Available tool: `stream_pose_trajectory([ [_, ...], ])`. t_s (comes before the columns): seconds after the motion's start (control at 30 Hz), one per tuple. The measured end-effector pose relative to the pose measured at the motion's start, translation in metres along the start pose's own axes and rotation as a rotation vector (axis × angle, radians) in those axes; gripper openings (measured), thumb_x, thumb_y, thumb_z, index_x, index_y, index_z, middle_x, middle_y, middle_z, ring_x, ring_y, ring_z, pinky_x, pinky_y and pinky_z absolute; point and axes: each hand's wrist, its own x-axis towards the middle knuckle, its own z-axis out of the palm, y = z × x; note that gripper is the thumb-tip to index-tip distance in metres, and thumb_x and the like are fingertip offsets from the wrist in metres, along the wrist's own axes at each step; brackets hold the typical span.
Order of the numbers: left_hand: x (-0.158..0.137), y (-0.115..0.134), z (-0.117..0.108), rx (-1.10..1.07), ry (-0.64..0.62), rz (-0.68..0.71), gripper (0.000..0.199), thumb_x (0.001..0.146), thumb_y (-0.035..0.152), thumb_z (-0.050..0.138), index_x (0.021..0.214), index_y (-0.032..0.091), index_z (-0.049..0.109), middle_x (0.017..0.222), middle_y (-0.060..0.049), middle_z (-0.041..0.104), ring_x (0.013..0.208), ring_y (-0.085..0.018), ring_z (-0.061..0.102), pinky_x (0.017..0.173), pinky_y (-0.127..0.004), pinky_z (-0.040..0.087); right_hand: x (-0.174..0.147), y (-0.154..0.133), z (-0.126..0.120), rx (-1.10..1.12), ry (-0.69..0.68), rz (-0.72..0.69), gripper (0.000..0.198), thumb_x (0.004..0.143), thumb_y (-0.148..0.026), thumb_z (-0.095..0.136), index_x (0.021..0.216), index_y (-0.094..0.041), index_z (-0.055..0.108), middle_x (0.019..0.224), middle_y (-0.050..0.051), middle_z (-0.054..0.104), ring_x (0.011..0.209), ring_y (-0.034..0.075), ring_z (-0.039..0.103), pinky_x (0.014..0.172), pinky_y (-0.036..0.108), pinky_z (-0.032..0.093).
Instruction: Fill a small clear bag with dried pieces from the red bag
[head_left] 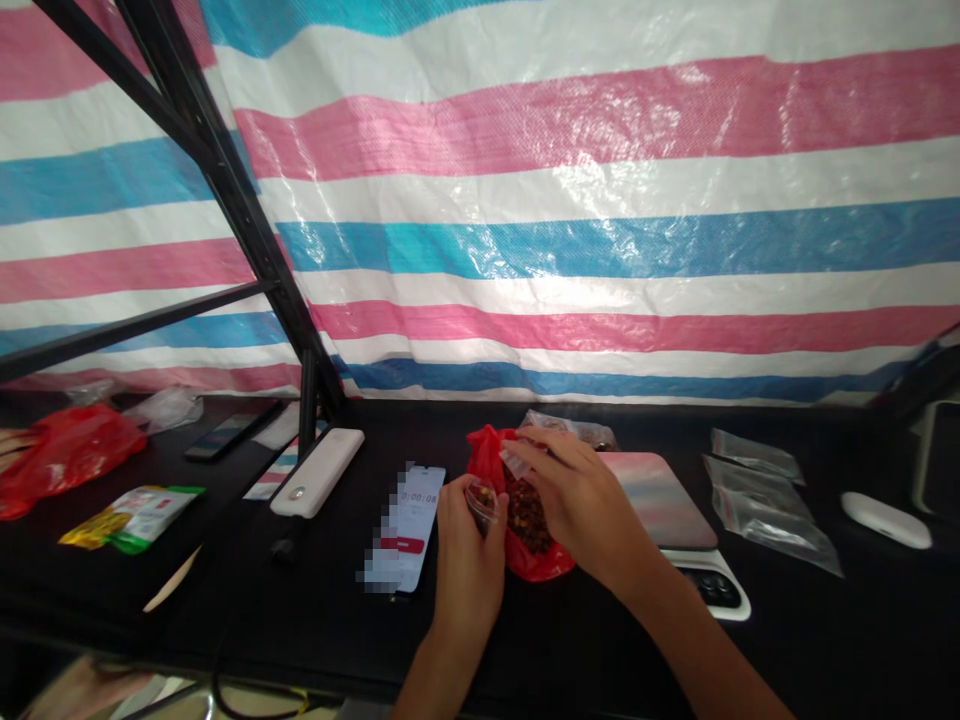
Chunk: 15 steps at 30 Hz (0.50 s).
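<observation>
My left hand [466, 555] holds a small clear plastic bag [482, 500] with a few dark red pieces in it, just left of an open red plastic bag [534, 560] full of dark reddish-brown dried pieces [525, 515]. My right hand [577, 500] reaches over the red bag, its fingers pinching the clear bag's upper edge [512, 458]. Both hands work close together above the black table [225, 610].
A phone [405, 525] with a timer screen lies left of my hands, next to a white power bank [318, 472]. A small scale [667, 505] sits right of the red bag, with empty clear bags [765, 495] beyond. Another red bag [64, 455] and a green packet [142, 515] lie far left. A striped tarp hangs behind.
</observation>
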Motion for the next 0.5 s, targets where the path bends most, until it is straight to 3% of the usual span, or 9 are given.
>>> stream_pose_trajectory([
  [0.1, -0.004, 0.004, -0.009, 0.086, 0.054, -0.024, 0.021, 0.096, 0.040, 0.052, 0.107, 0.022, 0.052, 0.107, -0.009, 0.058, 0.102, -0.027, 0.059, 0.092, -0.044, 0.047, -0.004, 0.011, 0.000, -0.012, -0.177, 0.110, 0.045, 0.091, -0.004, 0.049, 0.129, -0.019, 0.069, 0.129, 0.011, 0.068, 0.118, 0.028, 0.058, 0.105, 0.046, 0.046],
  [0.2, -0.014, 0.007, -0.021, 0.214, -0.049, -0.167, 0.020, 0.096, 0.044, 0.051, 0.100, 0.025, 0.050, 0.097, -0.009, 0.065, 0.088, -0.030, 0.066, 0.076, -0.040, 0.046, -0.008, 0.016, 0.000, -0.012, -0.372, 0.172, 0.051, 0.080, 0.003, 0.053, 0.121, -0.021, 0.073, 0.124, 0.009, 0.070, 0.114, 0.027, 0.057, 0.102, 0.043, 0.045],
  [0.3, -0.026, 0.007, -0.026, 0.209, -0.187, -0.293, 0.020, 0.097, 0.047, 0.048, 0.098, 0.027, 0.050, 0.084, -0.006, 0.070, 0.076, -0.030, 0.069, 0.066, -0.036, 0.043, -0.010, 0.014, 0.000, -0.037, -0.456, 0.192, 0.054, 0.072, 0.005, 0.056, 0.116, -0.021, 0.075, 0.120, 0.010, 0.069, 0.110, 0.027, 0.056, 0.096, 0.041, 0.045],
  [0.5, -0.027, 0.005, -0.014, -0.041, -0.224, -0.294, 0.025, 0.096, 0.050, 0.047, 0.097, 0.026, 0.049, 0.084, -0.006, 0.070, 0.080, -0.026, 0.069, 0.069, -0.034, 0.047, -0.007, 0.004, 0.005, 0.028, -0.536, 0.239, 0.036, 0.078, -0.005, 0.064, 0.108, -0.021, 0.077, 0.109, 0.008, 0.069, 0.106, 0.026, 0.057, 0.093, 0.040, 0.040],
])
